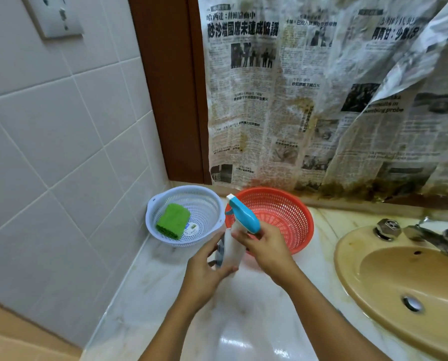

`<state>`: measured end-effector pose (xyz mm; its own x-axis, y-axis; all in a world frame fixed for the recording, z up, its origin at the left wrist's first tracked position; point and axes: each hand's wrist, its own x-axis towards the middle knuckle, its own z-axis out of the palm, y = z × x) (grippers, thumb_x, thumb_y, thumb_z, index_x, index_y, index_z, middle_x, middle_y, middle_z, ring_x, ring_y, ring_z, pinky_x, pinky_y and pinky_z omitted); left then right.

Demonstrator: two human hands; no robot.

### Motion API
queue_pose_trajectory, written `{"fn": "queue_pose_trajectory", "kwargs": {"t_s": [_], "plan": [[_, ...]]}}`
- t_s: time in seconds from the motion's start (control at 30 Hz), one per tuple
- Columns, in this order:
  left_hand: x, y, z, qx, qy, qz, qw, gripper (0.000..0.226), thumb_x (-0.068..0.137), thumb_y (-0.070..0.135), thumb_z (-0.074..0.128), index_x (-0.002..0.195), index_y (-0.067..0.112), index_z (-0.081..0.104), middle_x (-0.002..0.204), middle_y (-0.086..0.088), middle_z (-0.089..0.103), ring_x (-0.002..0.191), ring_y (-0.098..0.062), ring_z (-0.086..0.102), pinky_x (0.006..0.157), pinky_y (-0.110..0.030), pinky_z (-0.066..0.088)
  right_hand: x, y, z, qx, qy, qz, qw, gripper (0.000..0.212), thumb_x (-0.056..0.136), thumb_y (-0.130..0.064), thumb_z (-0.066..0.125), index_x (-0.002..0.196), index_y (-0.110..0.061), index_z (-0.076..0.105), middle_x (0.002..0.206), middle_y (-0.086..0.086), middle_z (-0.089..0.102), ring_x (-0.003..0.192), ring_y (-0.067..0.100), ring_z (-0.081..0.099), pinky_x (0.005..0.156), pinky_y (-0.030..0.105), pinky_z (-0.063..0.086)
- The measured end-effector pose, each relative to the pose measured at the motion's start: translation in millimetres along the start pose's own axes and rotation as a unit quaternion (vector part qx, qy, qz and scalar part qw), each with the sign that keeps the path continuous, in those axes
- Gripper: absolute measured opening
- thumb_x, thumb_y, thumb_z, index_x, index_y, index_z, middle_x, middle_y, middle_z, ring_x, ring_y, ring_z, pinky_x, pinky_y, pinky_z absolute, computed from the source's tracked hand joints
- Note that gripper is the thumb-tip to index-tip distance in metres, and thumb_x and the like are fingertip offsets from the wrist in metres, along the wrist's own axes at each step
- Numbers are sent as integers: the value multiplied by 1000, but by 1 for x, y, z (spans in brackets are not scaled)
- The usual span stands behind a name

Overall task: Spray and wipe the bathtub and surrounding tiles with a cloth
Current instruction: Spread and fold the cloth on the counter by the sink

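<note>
A white spray bottle (232,247) with a blue and white trigger head is held over the marble counter (243,321). My left hand (207,269) grips the bottle's body from the left. My right hand (264,246) grips the neck under the blue trigger head. A folded green cloth (173,221) lies in the pale blue plastic basket (207,201), beyond my left hand and apart from it. Grey wall tiles (61,152) rise on the left.
A red plastic basket (282,212) stands behind the bottle, beside the blue one. A tan sink (348,259) with a metal tap (431,237) lies at the right. Stained newspaper (322,100) covers the back wall next to a brown door frame (171,87).
</note>
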<state>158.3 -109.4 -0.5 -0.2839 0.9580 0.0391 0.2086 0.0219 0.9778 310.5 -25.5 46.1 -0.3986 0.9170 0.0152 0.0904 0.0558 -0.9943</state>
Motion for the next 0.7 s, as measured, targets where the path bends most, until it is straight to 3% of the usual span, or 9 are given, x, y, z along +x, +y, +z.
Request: {"fn": "queue_pose_trajectory", "kwargs": {"t_s": [0.13,0.3,0.47,0.57,0.7], "plan": [[21,12,-10,-15,32,0,999,78,77,5,87,131,50,55,121,36,65,117,8,59,87,-16,54,25,-22,4,-10,-12,-42,999,19,80,-35,82,97,-34,76,99,-4,77,98,17,72,93,52,57],[54,22,-36,-16,52,12,998,68,81,10,84,139,37,60,122,25,70,116,0,64,91,-18,53,57,-39,26,-29,-9,-85,996,27,78,-45,82,100,-32,78,96,-5,78,96,17,73,90,54,57],[85,24,-62,0,65,-3,998,59,87,19,81,139,38,60,116,24,72,111,4,65,87,-14,52,88,-44,58,-52,6,-100,994,21,80,-33,84,101,-36,79,94,-21,76,94,-1,70,88,32,57],[104,18,-78,1,64,-24,998,56,89,23,78,139,40,59,125,19,70,119,-5,63,102,-27,52,108,-38,75,-63,9,-99,993,22,81,-29,84,100,-36,78,93,-24,75,93,-6,69,82,17,52],[129,3,-94,10,62,-48,997,56,88,18,80,138,34,61,123,20,69,118,-8,64,109,-39,50,134,-24,95,-72,4,-75,995,25,83,-30,82,107,-34,77,96,-26,74,96,-9,67,87,22,52]]}}
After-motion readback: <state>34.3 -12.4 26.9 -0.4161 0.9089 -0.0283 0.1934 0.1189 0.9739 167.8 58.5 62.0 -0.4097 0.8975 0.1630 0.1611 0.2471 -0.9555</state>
